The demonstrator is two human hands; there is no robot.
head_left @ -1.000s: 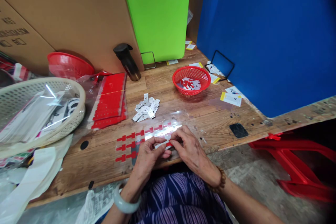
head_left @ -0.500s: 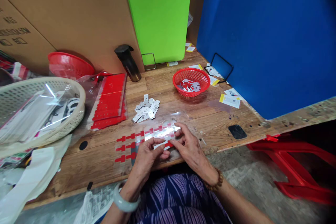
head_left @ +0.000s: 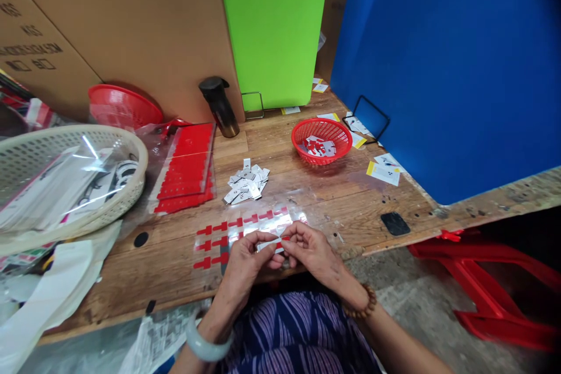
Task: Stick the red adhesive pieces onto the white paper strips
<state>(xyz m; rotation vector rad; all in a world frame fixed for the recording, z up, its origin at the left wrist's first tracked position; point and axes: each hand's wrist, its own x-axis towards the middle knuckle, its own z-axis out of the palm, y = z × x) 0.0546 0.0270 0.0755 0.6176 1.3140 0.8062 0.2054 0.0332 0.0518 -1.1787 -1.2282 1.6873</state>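
Your right hand had just curled in, pinching the tag and its red bit, so that bit seemed nearer stuck. Your left hand gripped the other end, near the table edge.

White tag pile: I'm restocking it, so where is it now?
In the head view, the white tag pile lies just left of centre, red sheets to its left, a red basket to its right, beyond the sticker sheet.

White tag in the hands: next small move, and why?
Probably press the red piece flat onto the white tag: the left hand pinches the tag, and the right hand has its fingertips at the red piece.
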